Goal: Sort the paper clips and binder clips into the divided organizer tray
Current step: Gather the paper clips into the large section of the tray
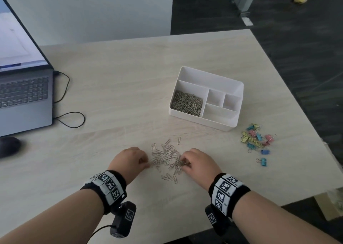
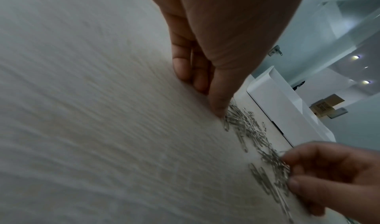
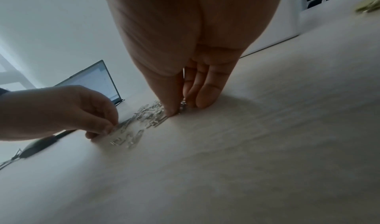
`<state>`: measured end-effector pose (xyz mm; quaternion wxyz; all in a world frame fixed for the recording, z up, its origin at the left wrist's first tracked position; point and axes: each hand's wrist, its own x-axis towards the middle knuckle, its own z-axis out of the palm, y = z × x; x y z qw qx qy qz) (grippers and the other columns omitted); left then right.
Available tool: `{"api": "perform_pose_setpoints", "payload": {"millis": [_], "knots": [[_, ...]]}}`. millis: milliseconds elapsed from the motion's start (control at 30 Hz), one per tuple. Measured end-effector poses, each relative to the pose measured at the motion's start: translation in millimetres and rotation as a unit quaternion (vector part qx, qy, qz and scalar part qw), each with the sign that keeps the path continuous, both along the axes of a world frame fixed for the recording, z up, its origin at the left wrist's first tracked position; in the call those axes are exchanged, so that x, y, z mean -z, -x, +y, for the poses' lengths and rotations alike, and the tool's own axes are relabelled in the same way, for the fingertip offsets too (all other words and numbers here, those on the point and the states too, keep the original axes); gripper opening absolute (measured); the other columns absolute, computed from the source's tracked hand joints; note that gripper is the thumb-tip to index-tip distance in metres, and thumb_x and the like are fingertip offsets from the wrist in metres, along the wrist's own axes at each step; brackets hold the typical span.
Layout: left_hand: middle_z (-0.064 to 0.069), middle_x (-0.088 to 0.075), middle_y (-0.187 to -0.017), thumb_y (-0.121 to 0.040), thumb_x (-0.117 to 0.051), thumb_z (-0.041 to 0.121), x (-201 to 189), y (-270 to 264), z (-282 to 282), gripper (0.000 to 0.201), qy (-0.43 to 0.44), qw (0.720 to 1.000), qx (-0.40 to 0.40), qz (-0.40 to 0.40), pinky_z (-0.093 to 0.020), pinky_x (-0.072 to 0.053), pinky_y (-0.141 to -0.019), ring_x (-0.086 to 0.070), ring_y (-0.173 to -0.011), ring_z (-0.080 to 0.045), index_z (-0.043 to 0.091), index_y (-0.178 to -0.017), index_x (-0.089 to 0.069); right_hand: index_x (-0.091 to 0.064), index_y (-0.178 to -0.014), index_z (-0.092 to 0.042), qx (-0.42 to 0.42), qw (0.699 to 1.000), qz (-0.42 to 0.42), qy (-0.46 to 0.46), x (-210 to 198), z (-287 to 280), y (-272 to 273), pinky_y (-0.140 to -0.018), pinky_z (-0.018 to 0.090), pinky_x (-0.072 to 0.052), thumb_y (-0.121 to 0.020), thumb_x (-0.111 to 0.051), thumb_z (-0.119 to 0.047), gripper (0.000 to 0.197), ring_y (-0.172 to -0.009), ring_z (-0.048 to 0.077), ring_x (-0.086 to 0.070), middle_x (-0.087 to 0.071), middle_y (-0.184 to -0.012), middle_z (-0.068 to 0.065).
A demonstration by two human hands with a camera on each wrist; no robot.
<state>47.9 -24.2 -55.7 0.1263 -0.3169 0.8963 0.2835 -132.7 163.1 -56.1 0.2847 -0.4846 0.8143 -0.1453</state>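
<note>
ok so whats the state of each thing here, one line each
organizer tray: upright, paper clips in one compartment, others look bare
loose paper clips: scattered on table
binder clips: piled on table, unsorted
left hand: pinches paper clips at the pile's edge
right hand: pinches paper clips
laptop: open, screen lit

The left hand (image 2: 205, 48) reaches down from twelve o'clock, its fingertips (image 2: 219, 109) meeting the pale wood-grain desk (image 2: 92, 122) at the near edge of a scatter of silver paper clips (image 2: 246, 130). The clips trail toward five o'clock, where the right hand (image 2: 337, 178) pinches a bunch of them between thumb and fingers. At three o'clock, just beyond the clips, stands the white organizer tray (image 2: 287, 110), seen from its outer wall.
</note>
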Motion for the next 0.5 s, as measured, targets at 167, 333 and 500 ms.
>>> {"api": "perform_pose_setpoints", "payload": {"millis": [167, 333, 500], "knots": [[0.01, -0.057, -0.089, -0.087, -0.066, 0.03, -2.7, 25.1, 13.0, 0.011, -0.01, 0.999, 0.028, 0.03, -0.035, -0.052, -0.085, -0.062, -0.086, -0.015, 0.026, -0.092, -0.075, -0.066, -0.11, -0.019, 0.037, 0.998, -0.053, 0.017, 2.0, -21.5, -8.5, -0.086, 0.033, -0.051, -0.086, -0.069, -0.019, 0.024, -0.089, 0.014, -0.058, -0.057, -0.1, -0.004], [0.006, -0.046, -0.13, -0.075, -0.066, 0.062, -5.8, 21.9, 6.4, 0.071, 0.018, 0.999, -0.029, 0.038, -0.038, -0.043, -0.104, -0.047, -0.12, -0.019, 0.026, -0.134, -0.052, -0.055, -0.135, -0.023, 0.105, 0.994, 0.0, 0.036, 2.7, -17.6, 6.8, -0.101, 0.036, -0.044, -0.075, -0.075, -0.053, 0.07, -0.112, 0.018, -0.049, -0.047, -0.123, -0.003], [0.006, -0.029, -0.141, -0.046, -0.061, 0.089, -10.4, 30.2, 8.4, 0.126, 0.054, 0.994, 0.067, -0.075, -0.041, -0.032, -0.112, -0.029, -0.132, -0.021, 0.032, -0.151, -0.019, -0.028, -0.15, -0.03, 0.018, 0.992, 0.08, -0.092, -0.3, -25.5, 14.3, -0.107, 0.043, -0.039, -0.058, -0.066, -0.083, 0.114, -0.128, 0.023, -0.035, -0.033, -0.141, -0.004]]}}
